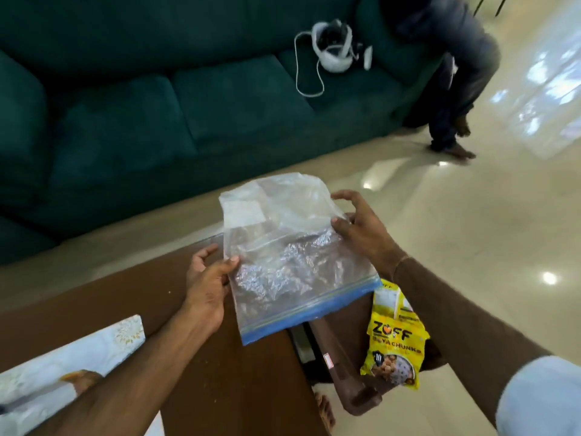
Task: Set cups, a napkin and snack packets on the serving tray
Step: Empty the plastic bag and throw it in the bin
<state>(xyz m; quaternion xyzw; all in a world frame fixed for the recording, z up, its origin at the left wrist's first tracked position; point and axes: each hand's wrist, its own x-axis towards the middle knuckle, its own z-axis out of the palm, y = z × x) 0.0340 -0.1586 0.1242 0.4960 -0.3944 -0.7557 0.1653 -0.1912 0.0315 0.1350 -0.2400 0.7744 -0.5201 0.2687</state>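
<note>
Both my hands hold a clear zip-lock bag with a blue seal strip, raised above the right end of the brown table. My left hand pinches its left edge. My right hand grips its upper right edge. The bag looks flat and I cannot tell what is in it. A yellow soya chunks snack packet lies on a brown serving tray just below and right of the bag. The bag and my right arm hide most of the tray. No cups or napkin show.
The brown table carries a white gold-patterned cloth at its left. A dark green sofa stands beyond, with a white headset and cable on it. A person sits at the sofa's right end. Glossy cream floor lies to the right.
</note>
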